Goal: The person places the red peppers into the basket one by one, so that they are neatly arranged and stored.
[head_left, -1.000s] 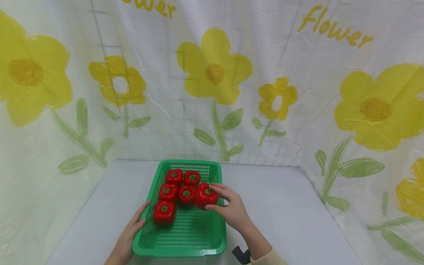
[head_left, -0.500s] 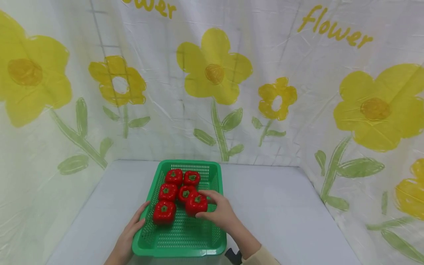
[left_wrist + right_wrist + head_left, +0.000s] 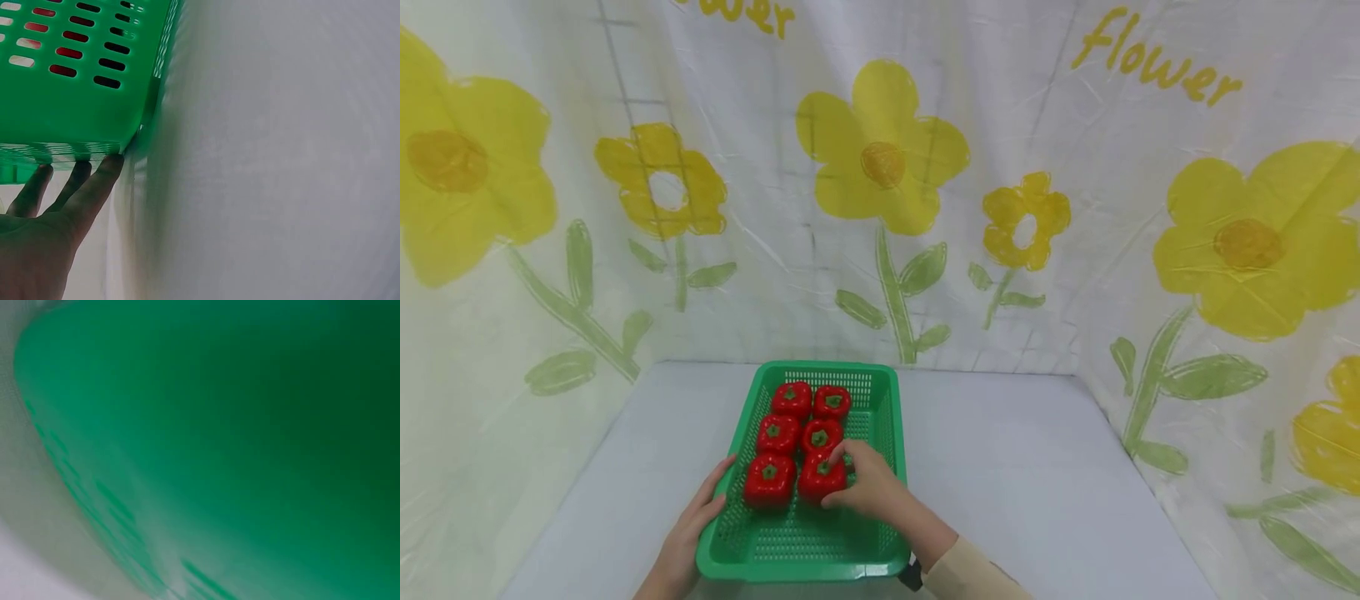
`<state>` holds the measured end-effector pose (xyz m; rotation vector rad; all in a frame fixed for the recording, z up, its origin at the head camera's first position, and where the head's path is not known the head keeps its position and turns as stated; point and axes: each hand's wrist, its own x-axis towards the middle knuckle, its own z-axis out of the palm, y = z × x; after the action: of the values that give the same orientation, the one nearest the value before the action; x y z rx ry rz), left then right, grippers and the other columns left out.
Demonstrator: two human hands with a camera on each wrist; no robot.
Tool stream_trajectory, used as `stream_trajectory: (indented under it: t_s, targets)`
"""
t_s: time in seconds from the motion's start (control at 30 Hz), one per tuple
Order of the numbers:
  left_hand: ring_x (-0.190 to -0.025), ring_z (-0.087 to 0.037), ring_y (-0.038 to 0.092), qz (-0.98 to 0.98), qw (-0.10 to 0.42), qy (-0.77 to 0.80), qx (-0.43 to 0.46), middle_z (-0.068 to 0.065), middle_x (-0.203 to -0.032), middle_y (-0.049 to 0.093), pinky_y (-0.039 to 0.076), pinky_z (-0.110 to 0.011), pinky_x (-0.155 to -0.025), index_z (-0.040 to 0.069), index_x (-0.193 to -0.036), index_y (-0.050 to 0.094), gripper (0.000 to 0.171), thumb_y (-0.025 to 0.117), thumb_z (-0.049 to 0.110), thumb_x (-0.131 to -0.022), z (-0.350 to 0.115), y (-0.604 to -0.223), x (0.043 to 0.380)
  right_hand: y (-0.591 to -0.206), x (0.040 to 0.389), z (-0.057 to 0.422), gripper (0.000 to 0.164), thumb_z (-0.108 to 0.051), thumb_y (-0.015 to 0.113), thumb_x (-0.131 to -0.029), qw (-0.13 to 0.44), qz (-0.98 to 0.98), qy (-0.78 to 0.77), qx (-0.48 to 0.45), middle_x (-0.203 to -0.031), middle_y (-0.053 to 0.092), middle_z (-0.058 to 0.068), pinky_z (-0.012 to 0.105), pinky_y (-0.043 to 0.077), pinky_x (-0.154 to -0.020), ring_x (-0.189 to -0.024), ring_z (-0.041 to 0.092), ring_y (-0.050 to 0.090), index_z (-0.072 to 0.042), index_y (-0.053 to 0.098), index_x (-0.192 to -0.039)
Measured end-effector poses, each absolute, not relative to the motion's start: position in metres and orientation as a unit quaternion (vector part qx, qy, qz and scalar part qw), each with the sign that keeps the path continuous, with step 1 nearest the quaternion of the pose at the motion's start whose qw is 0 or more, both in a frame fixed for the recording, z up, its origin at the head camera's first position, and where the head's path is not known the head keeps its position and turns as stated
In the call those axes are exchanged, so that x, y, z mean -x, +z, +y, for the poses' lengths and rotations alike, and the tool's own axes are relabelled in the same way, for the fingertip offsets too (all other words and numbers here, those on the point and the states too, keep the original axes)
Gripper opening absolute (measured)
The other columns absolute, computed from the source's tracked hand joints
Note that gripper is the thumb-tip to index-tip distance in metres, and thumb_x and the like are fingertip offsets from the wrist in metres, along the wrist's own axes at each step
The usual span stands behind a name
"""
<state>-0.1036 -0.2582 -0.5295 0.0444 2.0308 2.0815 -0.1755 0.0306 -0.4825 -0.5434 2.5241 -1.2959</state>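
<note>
A green perforated plastic basket holds several red bell peppers in two columns. My right hand reaches over the basket's right side and grips the nearest bell pepper of the right column between thumb and fingers. That pepper sits beside another bell pepper in the left column and in front of a third bell pepper. My left hand rests against the basket's left side; in the left wrist view its straight fingers touch the outer wall. Blurred green plastic fills most of the right wrist view, where my right hand is hidden.
The basket stands on a white table. A white curtain painted with yellow flowers hangs behind the table and along both sides. Part of a dark object shows at the right forearm, near the basket's front right corner.
My right hand has carried the gripped bell pepper left and toward me, down into the front of the right column. My left hand stays at the basket's side.
</note>
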Motion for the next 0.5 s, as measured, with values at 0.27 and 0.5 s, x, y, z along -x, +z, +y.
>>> stream_trajectory:
  t_s: [0.27,0.5]
  targets:
    - [-0.121,0.030,0.031,0.689,0.120,0.714,-0.012,-0.004,-0.171,-0.002,0.046,-0.017,-0.098,0.037,-0.162,0.015,0.054,0.029,0.046,-0.110,-0.2575,-0.5293,0.1030,-0.4900,0.1774,0.0224,0.047,-0.017,0.093,-0.070,0.124,0.882,-0.415,0.188,-0.107,0.058,-0.004,0.034,0.055,-0.082,-0.099,0.017,0.058,-0.021,0.056,-0.099]
    - [-0.123,0.027,0.033,0.685,0.119,0.718,-0.023,-0.005,-0.171,-0.004,0.048,-0.019,-0.098,0.036,-0.162,0.014,0.054,0.028,0.045,-0.111,-0.2578,-0.5302,0.1035,-0.4920,0.1769,0.0199,0.046,-0.017,0.092,-0.071,0.124,0.888,-0.404,0.180,-0.111,0.056,-0.002,0.036,0.057,-0.086,-0.103,0.018,0.060,-0.024,0.056,-0.100]
